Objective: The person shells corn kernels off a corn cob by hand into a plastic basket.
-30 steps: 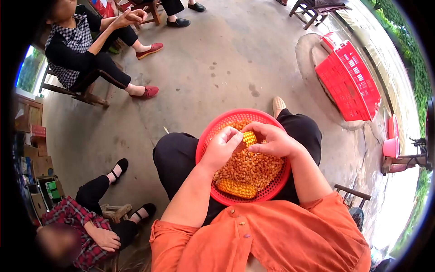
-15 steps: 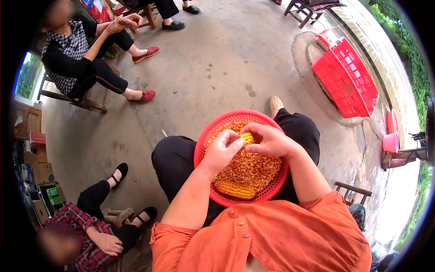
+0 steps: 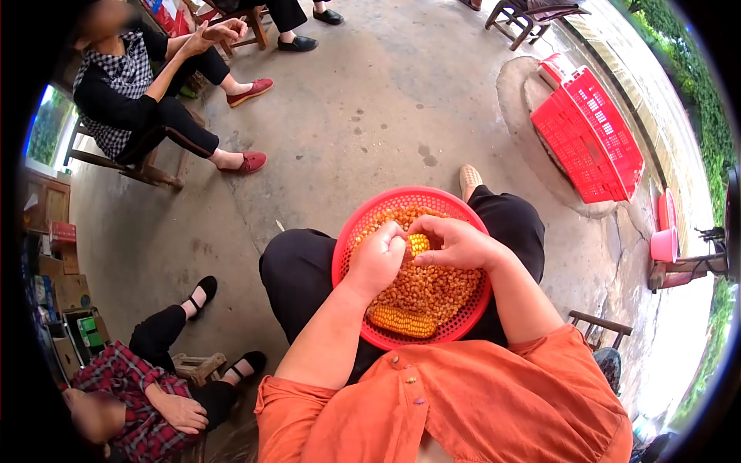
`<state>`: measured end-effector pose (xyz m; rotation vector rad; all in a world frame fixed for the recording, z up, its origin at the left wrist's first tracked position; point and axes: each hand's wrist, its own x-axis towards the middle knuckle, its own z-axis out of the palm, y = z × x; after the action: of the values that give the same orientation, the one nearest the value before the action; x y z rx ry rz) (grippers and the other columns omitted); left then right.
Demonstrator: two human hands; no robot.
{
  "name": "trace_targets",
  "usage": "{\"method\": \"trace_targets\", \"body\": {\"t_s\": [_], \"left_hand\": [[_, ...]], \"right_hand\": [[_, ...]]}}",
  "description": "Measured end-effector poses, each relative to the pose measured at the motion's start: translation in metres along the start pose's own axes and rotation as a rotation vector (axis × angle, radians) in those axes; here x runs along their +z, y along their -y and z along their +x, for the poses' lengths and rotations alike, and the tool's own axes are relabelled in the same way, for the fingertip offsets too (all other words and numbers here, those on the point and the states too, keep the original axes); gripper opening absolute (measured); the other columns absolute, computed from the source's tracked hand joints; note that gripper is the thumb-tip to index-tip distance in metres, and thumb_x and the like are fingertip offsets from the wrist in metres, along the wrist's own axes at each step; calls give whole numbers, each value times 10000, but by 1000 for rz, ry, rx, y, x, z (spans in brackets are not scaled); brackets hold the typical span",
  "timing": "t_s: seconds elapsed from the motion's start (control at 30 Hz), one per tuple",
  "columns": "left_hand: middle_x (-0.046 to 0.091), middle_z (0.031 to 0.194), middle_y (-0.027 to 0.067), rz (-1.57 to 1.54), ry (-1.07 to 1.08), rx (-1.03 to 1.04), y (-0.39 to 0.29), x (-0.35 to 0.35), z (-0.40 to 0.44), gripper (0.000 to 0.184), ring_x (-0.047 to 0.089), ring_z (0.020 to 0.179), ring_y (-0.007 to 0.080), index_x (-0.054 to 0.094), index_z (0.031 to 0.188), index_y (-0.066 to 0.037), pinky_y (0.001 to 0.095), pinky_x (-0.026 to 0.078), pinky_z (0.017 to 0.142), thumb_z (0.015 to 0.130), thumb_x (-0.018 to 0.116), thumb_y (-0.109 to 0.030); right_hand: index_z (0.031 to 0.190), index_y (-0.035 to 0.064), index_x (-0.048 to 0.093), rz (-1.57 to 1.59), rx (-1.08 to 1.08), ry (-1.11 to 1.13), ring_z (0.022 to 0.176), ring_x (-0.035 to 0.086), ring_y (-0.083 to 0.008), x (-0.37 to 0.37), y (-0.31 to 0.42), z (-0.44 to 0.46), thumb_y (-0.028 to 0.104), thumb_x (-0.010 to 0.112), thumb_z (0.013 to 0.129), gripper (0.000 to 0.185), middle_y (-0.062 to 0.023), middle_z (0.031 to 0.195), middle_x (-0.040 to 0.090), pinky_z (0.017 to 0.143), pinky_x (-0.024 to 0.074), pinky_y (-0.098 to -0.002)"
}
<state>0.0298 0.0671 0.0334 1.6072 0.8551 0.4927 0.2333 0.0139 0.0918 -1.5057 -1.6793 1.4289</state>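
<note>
I see the left hand point(image 3: 378, 258) and the right hand point(image 3: 457, 242) both pinching the corn cob point(image 3: 418, 245), right of the frame's centre over the red basket point(image 3: 401, 194), where a slip under hard pressure could flick kernels point(image 3: 432, 289) out

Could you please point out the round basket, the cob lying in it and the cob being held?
Round basket point(image 3: 409, 190), head view: the far side of its rim.
Lying cob point(image 3: 402, 322), head view: the middle of its upper side.
Held cob point(image 3: 419, 245), head view: its exposed kernels.
</note>
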Motion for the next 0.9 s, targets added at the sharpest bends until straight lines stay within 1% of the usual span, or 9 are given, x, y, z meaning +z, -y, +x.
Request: {"method": "trace_targets", "body": {"t_s": [0.07, 0.1, 0.17, 0.33, 0.4, 0.5, 0.7, 0.83, 0.9], "left_hand": [[644, 798, 150, 106, -50, 9, 4, -1, 0, 184, 633, 743, 233, 599, 958, -18, 349, 494, 709, 964, 497, -171], [644, 798, 150, 107, -50, 9, 2, -2, 0, 184, 633, 743, 233, 599, 958, -18, 349, 494, 709, 964, 497, -171], [605, 885, 32, -63, -24, -100, -3, -5, 1, 150, 547, 819, 86, 602, 1001, -24, 261, 467, 748, 998, 486, -120], [616, 1041, 27, -219, -1, -44, 5, -8, 4, 203, 563, 972, 89, 581, 1161, -20, 238, 458, 882, 1024, 470, -121], [624, 1049, 36, -435, 150, -118, 0, -7, 4, 199, 589, 976, 102, 566, 1168, -25, 256, 484, 870, 1021, 486, -133], [629, 1059, 45, -691, 166, -283, -15, -4, 0, 206, 610, 932, 114, 540, 1182, -34, 270, 513, 787, 1023, 490, -155], [643, 1028, 71, -702, 101, -291, -2, -7, 6, 220, 631, 832, 139, 528, 1177, -44, 269, 515, 644, 1036, 439, -187], [656, 986, 84, -792, 142, -330, -15, -13, 3, 232, 638, 798, 151, 553, 1140, -40, 283, 528, 641, 1033, 422, -199], [649, 937, 70, -899, 51, -390, -28, -16, 2, 245, 617, 710, 140, 588, 1083, -34, 276, 519, 616, 1030, 421, -206]], "right_hand": [[1202, 69, 552, 41, 65, 50, 850, 566, -136, -1, 8, -1, 227, 765, 845, 445, -60, 924, 611, 764, 471, -288], [1202, 69, 552, 41, 64, 50, 850, 566, -136, -2, 7, -2, 227, 765, 845, 445, -60, 924, 611, 764, 471, -288], [1204, 53, 550, 27, -33, -3, 868, 562, -111, -2, 1, -2, 241, 759, 866, 440, -40, 930, 607, 781, 469, -273], [1242, 24, 508, 312, 12, 36, 983, 564, -100, -4, -9, -1, 208, 719, 912, 433, -16, 1028, 595, 860, 470, -266], [1227, 17, 525, 415, 27, -18, 925, 558, -90, -2, -9, -1, 254, 727, 908, 445, -11, 985, 612, 825, 466, -262], [1253, 20, 507, 511, 46, 7, 972, 567, -93, -2, -11, 1, 224, 724, 911, 454, -25, 1027, 616, 858, 467, -265], [1279, 15, 480, 377, -63, -57, 1067, 575, -116, 4, -11, 3, 144, 712, 910, 454, -37, 1109, 605, 951, 455, -278], [1282, 13, 472, 409, -27, -28, 1069, 579, -129, -1, -11, 3, 133, 721, 899, 473, -38, 1124, 598, 960, 455, -288], [1286, 13, 467, 464, -15, -50, 1083, 575, -135, -5, -6, -1, 116, 724, 892, 481, -37, 1143, 586, 963, 455, -294]]}}
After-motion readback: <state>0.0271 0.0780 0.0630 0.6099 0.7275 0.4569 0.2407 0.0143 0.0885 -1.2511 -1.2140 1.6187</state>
